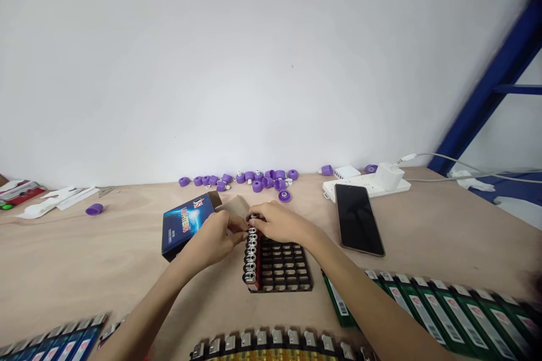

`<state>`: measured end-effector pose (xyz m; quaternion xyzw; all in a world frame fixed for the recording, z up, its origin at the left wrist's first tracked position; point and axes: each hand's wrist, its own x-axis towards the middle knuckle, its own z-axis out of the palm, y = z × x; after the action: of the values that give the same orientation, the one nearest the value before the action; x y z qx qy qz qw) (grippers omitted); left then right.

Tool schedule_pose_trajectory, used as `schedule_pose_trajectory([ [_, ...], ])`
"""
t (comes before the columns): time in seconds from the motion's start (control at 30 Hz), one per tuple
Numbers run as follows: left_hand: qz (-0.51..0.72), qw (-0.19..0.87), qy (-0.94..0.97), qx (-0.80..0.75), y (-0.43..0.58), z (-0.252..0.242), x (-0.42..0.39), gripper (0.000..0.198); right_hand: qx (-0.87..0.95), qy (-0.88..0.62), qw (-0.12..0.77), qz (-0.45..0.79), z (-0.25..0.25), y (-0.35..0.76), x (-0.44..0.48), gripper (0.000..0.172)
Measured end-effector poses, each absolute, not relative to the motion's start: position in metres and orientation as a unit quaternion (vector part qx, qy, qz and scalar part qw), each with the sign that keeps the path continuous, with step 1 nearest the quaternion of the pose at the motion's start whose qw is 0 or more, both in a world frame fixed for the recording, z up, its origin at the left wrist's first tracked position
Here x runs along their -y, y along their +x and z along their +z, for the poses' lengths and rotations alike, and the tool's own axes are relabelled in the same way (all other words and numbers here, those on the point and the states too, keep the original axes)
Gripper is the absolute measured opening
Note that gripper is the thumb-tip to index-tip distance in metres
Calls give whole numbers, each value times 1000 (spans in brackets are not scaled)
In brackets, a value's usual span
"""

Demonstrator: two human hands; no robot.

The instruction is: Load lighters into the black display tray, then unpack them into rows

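Note:
A black grid tray [285, 268] lies on the table with a column of red lighters [251, 262] standing along its left side, metal tops up. The other slots that show hold no lighters. At the far end of this column my right hand [277, 223] is closed, its fingertips on the top of a lighter [253, 217]. My left hand [222, 232] is closed at the column's left side, thumb and forefinger pinched at the same far lighter, which the fingers partly hide. Just behind my left hand rests a dark blue lighter box [186, 223], with a brown flap at its open end.
Along the wall are several purple caps [267, 182]. At the right are a phone [358, 219] and a white power strip [353, 185]. Rows of green lighters [444, 310], yellow lighters [271, 353] and blue lighters [63, 344] line the near side.

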<state>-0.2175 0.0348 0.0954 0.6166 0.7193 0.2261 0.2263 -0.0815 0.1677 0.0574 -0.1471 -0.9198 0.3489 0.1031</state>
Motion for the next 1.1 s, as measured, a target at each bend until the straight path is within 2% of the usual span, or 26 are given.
schedule_pose_trajectory([
  [0.7,202,215,631,-718,-216,97,-35,21,942,-133,-4,307,76,-75,-164,19],
  [0.73,200,207,632,-720,-216,100,-33,20,942,-133,-1,310,77,-73,-165,23],
  [0.83,205,159,622,-739,-217,119,-18,19,937,-142,35,317,84,-68,-167,51],
  [0.9,217,119,601,-760,-222,134,3,18,934,-146,62,321,90,-64,-167,63],
  [1.0,222,78,561,-794,-235,149,51,22,932,-141,84,324,99,-58,-167,66],
  [1.1,203,52,525,-825,-252,144,109,25,935,-135,93,315,103,-55,-163,66],
])
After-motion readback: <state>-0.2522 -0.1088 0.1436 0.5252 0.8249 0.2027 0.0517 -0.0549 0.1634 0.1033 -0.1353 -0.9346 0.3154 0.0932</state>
